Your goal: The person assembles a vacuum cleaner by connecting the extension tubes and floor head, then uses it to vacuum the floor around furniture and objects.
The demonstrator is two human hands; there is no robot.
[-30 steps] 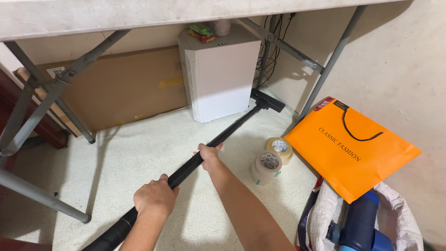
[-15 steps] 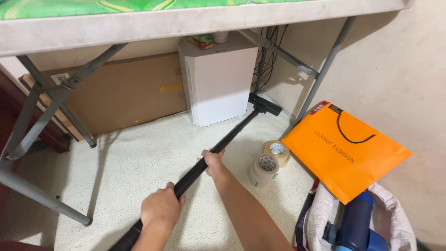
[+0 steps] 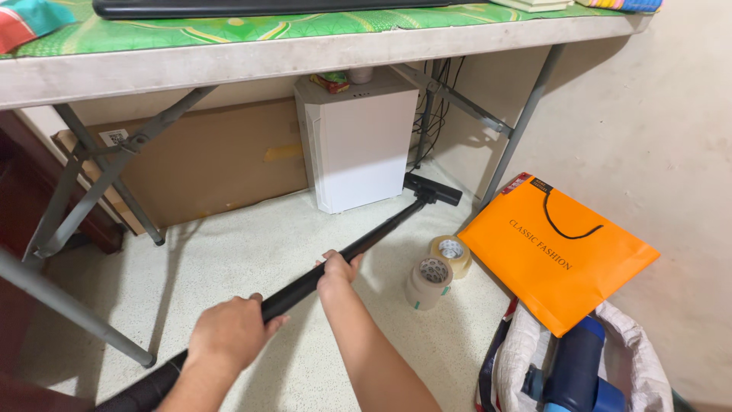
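Both hands are closed around the black vacuum wand (image 3: 335, 261), which runs diagonally from the lower left of the view up to the right. The left hand (image 3: 226, 333) wraps the wand near its lower end, fingers curled fully over the tube, just above the ribbed hose section (image 3: 145, 391). The right hand (image 3: 336, 272) grips the wand further up, at about mid-length, fingers clamped over the top. The two hands sit near each other but apart. The floor nozzle (image 3: 432, 188) at the far end rests on the speckled floor (image 3: 244, 244) under the desk (image 3: 305, 46), just beside the white computer tower (image 3: 357, 141). Two tape rolls (image 3: 438, 271) stand on the floor right of the wand, near an orange paper bag (image 3: 557, 252).
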